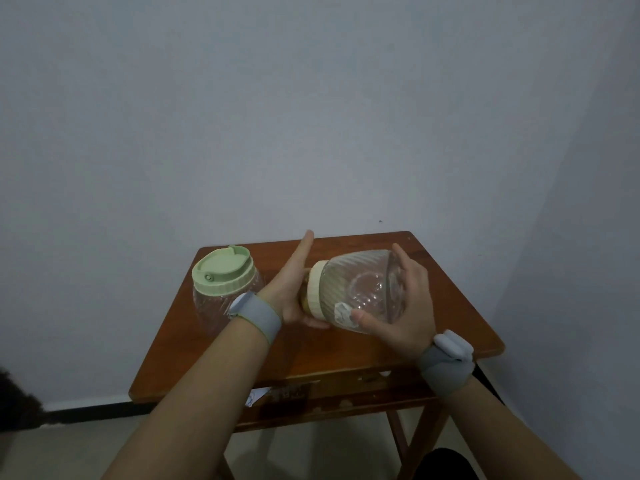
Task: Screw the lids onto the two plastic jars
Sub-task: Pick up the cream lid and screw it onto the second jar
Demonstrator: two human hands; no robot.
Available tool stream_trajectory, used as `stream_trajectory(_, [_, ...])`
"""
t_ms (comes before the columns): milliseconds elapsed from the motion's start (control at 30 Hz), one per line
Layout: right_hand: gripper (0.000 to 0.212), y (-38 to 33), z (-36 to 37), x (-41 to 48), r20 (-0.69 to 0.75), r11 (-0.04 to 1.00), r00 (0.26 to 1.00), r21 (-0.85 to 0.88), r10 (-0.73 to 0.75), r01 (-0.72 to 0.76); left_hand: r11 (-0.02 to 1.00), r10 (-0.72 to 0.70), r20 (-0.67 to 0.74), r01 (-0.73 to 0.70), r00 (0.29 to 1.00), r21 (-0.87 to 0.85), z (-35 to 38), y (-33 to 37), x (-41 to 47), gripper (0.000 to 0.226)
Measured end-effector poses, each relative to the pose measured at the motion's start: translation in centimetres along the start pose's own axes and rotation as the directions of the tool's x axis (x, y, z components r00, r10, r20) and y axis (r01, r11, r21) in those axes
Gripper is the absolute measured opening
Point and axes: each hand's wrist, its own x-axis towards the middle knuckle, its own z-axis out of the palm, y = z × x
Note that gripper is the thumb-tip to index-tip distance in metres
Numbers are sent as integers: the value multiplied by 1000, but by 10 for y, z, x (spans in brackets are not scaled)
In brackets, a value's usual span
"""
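Observation:
A clear ribbed plastic jar (360, 289) is held on its side above the table, its mouth facing left. A cream lid (316, 292) sits on that mouth. My right hand (401, 306) grips the jar's base and belly. My left hand (294, 289) presses its palm flat against the lid, fingers stretched out and thumb under the rim. A second clear jar (214, 306) stands upright at the table's left, with a green lid (221, 270) on top of it.
The small brown wooden table (450, 323) stands against a pale wall. Its front edge is chipped, and a shelf below holds scraps of paper (256, 396). Grey wristbands with white devices are on both wrists.

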Motion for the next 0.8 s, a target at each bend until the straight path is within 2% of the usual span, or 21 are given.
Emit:
stream_trajectory(67, [119,-3,1,0,-4,994,997,-73,-76,75,1000,-19,-23,19,1000,-14,0,-4,2,86])
stream_trajectory(200, [120,3,6,-4,-7,997,1000,77,9,-9,1000,-7,-34,8,999,30,5,-12,10,82])
stream_trajectory(267, [121,2,7,-5,11,988,997,132,77,-78,997,75,-68,-74,995,16,7,-18,17,80])
stream_trajectory(367, [121,-1,9,-5,13,978,993,169,118,-118,970,236,-151,-242,960,-20,9,-24,18,66])
stream_trajectory(500, [117,4,13,-6,9,955,982,232,187,-184,942,333,-209,-336,919,25,10,-22,13,86])
stream_trajectory(533, [117,4,13,-6,19,942,977,259,214,-212,936,353,-194,-349,915,55,11,-21,10,83])
stream_trajectory(667, [117,6,10,-4,168,821,933,443,319,-360,882,460,-153,-430,875,193,15,-19,3,22])
stream_trajectory(733, [119,9,3,0,285,796,896,420,341,-436,851,511,-175,-467,842,240,12,-15,3,16])
stream_trajectory(800, [126,11,-6,4,391,836,863,310,321,-452,815,560,-188,-497,807,297,7,-13,4,14])
